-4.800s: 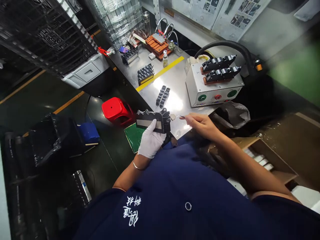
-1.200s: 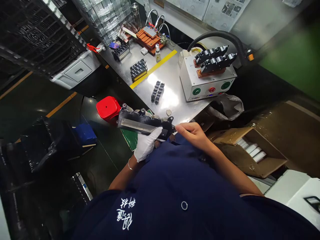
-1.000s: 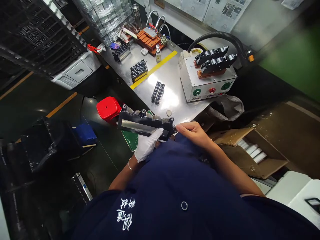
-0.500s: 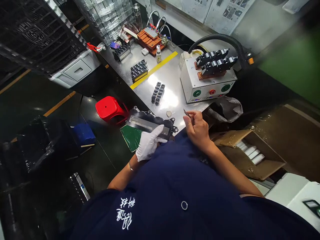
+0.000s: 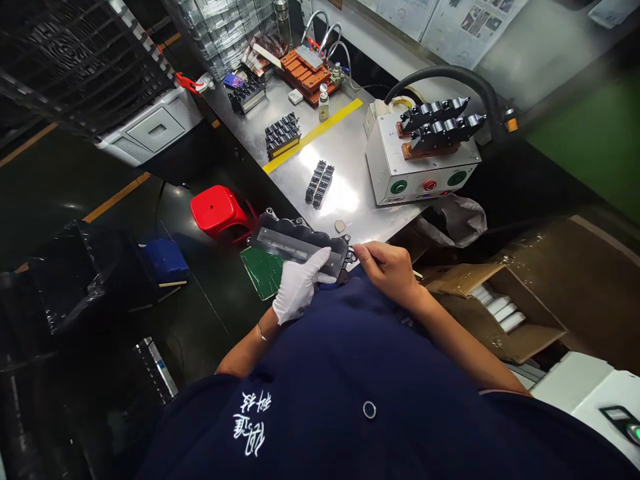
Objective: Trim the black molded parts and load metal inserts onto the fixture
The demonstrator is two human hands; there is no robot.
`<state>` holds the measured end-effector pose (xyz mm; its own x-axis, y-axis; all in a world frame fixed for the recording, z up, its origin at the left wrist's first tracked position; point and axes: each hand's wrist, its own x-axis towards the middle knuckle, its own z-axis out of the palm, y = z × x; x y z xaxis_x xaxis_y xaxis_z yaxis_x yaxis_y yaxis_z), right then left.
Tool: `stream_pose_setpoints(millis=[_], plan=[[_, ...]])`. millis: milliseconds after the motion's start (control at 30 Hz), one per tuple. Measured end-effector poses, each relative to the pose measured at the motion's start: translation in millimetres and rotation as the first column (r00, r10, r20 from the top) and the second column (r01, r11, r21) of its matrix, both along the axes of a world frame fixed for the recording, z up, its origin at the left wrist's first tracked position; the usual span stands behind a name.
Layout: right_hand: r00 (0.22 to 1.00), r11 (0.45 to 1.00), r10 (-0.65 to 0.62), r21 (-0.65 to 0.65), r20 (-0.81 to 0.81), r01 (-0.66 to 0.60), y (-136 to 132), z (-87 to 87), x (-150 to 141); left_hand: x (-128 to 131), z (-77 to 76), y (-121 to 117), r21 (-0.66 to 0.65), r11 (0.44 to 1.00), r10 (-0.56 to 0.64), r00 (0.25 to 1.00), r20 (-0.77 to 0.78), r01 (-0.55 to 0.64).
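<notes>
My left hand (image 5: 296, 288), in a white glove, is closed on a long black moulded plastic part (image 5: 285, 241), thumb on its flat upper face. The part is held tilted in front of my body, near the table's front edge, with a scalloped far side and small lugs. My bare right hand (image 5: 391, 268) is pinched around a slim blade (image 5: 351, 247), whose tip meets or nearly meets the part's right end. Most of the blade is hidden by the fingers. Beyond the part, a small pale flat piece (image 5: 340, 226) lies on the metal table (image 5: 370, 230).
Two black ribbed strips (image 5: 319, 183) lie mid-table; more black pieces (image 5: 283, 136) sit by the yellow tape line (image 5: 320, 135). A white control box (image 5: 420, 167) with buttons stands right. An orange fixture (image 5: 305, 70) is behind. A red stool (image 5: 219, 208) and open carton (image 5: 493, 310) flank the table.
My right hand has moved down and left, bringing the blade's tip to the right end of the black part. My left hand keeps its grip. The view has shifted slightly.
</notes>
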<state>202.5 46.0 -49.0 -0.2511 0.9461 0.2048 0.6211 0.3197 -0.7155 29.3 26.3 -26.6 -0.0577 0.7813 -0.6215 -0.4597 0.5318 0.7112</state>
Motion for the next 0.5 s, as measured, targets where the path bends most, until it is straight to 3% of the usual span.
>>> stream_pose_setpoints(millis=[167, 267, 300, 367, 433, 467, 500], plan=[[0.998, 0.994, 0.066, -0.092, 0.008, -0.065, 3, 6.2, 2, -1, 5.1, -1, 0.040, 0.999, 0.023, 0.999, -0.035, -0.022], [0.965, 0.951, 0.260, -0.176, 0.011, -0.254, 11, 15.0, 14, -3, 8.3, -1, 0.030, 0.999, -0.038, 0.998, -0.055, 0.040], [0.930, 0.911, 0.368, -0.208, 0.015, -0.357, 14, 18.6, 20, -4, 9.7, 0, 0.044, 0.997, -0.059, 0.996, -0.061, 0.061], [0.802, 0.778, 0.597, -0.267, 0.035, -0.568, 21, 26.4, 31, -6, 13.3, 4, 0.077, 0.992, -0.099, 0.993, -0.066, 0.104], [0.674, 0.657, 0.737, -0.295, 0.054, -0.694, 27, 33.9, 41, -8, 17.1, 10, 0.076, 0.988, -0.134, 0.989, -0.059, 0.138], [0.650, 0.636, 0.758, -0.287, 0.057, -0.716, 29, 37.3, 44, -9, 18.5, 12, 0.060, 0.986, -0.150, 0.987, -0.048, 0.153], [0.661, 0.650, 0.748, -0.264, 0.060, -0.712, 31, 40.4, 46, -10, 19.2, 15, 0.039, 0.984, -0.171, 0.985, -0.028, 0.172]])
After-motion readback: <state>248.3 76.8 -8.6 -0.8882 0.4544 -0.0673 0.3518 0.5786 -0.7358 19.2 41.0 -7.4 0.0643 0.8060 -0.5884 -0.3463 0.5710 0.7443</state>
